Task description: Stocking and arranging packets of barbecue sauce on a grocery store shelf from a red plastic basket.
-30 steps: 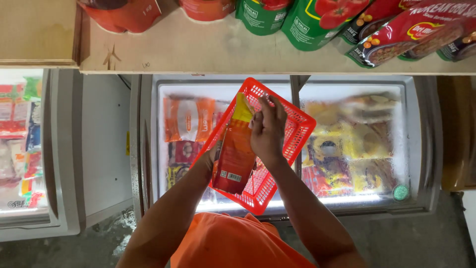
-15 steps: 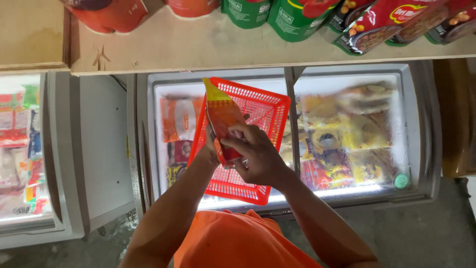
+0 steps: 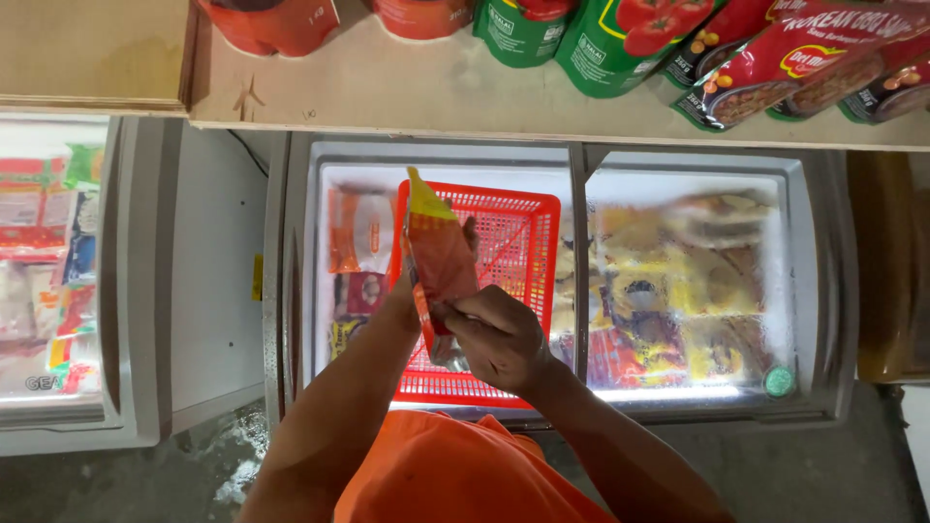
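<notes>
Both hands (image 3: 489, 334) gripping red food packet (image 3: 441, 257), fingers at its lower end, over red basket (image 3: 513, 242)

Head camera, steep downward look onto chest freezer (image 3: 804, 291) (single view), hands close.

A red packet (image 3: 441, 266) with a yellow top stands upright, tilted toward 11 o'clock, over the red plastic basket (image 3: 513, 242), which lies atop the freezer.

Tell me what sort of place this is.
Most likely a small grocery shop. A glass-topped chest freezer holds frozen packets, a wooden shelf above carries cans and sauce pouches, and the right hand holds a red packet over a red shopping basket.
</notes>
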